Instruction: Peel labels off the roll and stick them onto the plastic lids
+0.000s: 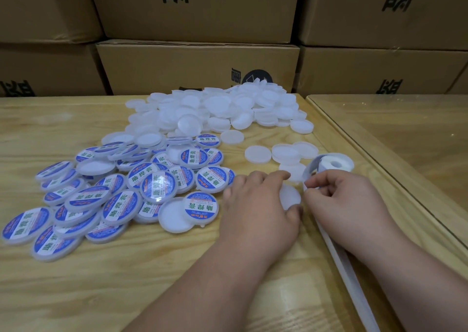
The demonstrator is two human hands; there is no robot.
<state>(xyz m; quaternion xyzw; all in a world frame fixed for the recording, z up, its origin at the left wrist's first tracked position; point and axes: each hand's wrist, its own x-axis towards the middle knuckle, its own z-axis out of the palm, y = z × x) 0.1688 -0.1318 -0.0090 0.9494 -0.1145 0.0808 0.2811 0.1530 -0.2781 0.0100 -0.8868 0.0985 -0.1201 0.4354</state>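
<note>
Head view of a labelling station on a wooden worktop (76,281). The left hand (255,212) grasps a blank white lid (291,196) lying flat on the worktop, index finger curled over its far edge and thumb at its near edge. The right hand (342,202), just beside it, pinches the white backing strip (342,260) between thumb and curled fingers; whether a label is at the fingertips cannot be told. The strip runs from the label roll (334,165), which lies just beyond the right hand, and trails toward the viewer along the worktop's right edge. Labelled lids (157,182), with blue-and-white stickers, lie heaped to the left. A pile of unlabelled lids (215,108) lies farther back, with a few loose ones (255,153) near the roll. Cardboard boxes (197,68) stand stacked behind.
</note>
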